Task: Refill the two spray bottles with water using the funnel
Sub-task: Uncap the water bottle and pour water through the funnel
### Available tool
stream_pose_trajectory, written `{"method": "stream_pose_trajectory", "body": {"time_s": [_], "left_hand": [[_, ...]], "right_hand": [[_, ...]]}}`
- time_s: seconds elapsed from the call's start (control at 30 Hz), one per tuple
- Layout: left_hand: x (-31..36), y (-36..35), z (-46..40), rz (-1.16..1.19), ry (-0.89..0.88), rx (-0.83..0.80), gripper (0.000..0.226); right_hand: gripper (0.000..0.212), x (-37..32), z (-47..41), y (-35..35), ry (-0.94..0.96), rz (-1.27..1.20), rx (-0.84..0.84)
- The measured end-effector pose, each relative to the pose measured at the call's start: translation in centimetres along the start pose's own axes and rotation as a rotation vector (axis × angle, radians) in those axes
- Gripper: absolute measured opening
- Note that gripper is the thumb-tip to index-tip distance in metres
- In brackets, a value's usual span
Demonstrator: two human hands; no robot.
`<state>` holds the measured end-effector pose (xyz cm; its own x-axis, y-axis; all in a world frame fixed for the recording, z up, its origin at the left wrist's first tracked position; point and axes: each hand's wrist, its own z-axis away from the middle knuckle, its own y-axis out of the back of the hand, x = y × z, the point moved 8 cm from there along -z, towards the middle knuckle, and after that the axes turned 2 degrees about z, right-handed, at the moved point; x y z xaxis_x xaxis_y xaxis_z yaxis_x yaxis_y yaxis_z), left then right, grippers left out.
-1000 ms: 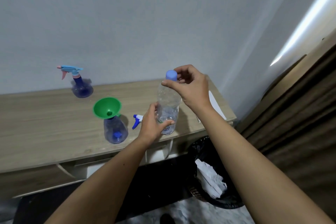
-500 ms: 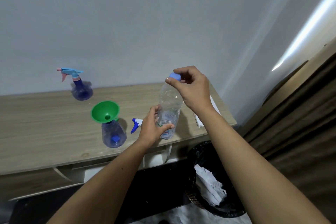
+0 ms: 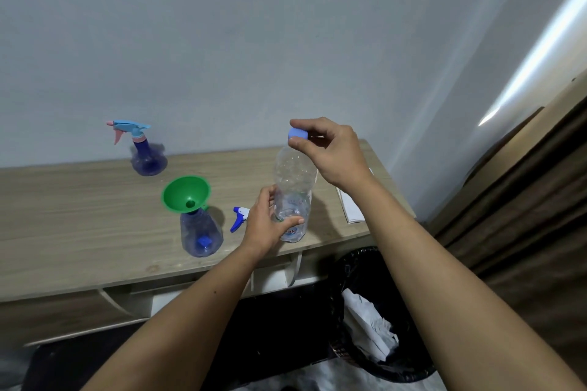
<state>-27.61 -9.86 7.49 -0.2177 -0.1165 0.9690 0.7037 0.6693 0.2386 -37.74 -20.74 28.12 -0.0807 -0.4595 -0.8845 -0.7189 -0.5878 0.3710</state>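
From the head camera, your clear water bottle [image 3: 293, 197] stands upright on the wooden desk [image 3: 79, 219], right of centre in the frame; it looks mostly empty, though with the clear plastic you cannot be sure how much water it holds. Its blue cap [image 3: 297, 133] sits at the neck. Left of it, near the desk's front edge, the open spray bottle [image 3: 200, 233] carries the green funnel [image 3: 185, 193] in its mouth, tilted slightly; a small blue piece shows at its bottom and its water level is hard to read. The removed blue-and-white spray head [image 3: 239, 218] lies on the desk between that bottle and your left hand. Further back, at middle left of the frame by the wall, the second spray bottle [image 3: 147, 157] stands with its blue and pink trigger on. At lower right, under the desk edge, a black bin [image 3: 359, 267] holds crumpled white paper [image 3: 370, 330].

Compared with half a second ago, the bottle stands more upright and the cap shows more fully between your fingers.

Your left hand [image 3: 266, 222] wraps the bottle's lower body, thumb across the label. Your right hand [image 3: 330, 152] comes in from above right, pinching the cap between thumb and fingertips, wrist bent down.
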Motion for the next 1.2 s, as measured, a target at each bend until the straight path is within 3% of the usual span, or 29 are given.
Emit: {"method": "stream_pose_trajectory", "body": {"time_s": [0.1, 0.23, 0.4, 0.57, 0.8, 1.2], "left_hand": [[-0.2, -0.1, 0.0, -0.009, 0.011, -0.003, 0.085], [-0.1, -0.5, -0.2, -0.034, 0.007, -0.009, 0.086], [0.0, -0.3, 0.0, -0.034, 0.010, -0.006, 0.087], [0.4, -0.4, 0.3, -0.034, 0.018, -0.006, 0.088], [0.5, -0.2, 0.5, -0.036, 0.008, -0.003, 0.090], [-0.4, -0.4, 0.8, -0.002, 0.012, 0.027, 0.087]], "right_hand": [[0.027, -0.1, 0.1, 0.2, 0.036, -0.010, -0.092], [0.031, 0.3, 0.2, 0.8, 0.037, -0.009, 0.060], [0.033, 0.6, 0.4, 0.1, 0.012, -0.062, -0.027], [0.035, 0.2, 0.5, 0.4, 0.046, 0.018, 0.057], [0.036, 0.4, 0.1, 3.6, 0.083, -0.077, 0.109], [0.038, 17.2, 7.2, 4.9, -0.242, 0.121, 0.127]]}}
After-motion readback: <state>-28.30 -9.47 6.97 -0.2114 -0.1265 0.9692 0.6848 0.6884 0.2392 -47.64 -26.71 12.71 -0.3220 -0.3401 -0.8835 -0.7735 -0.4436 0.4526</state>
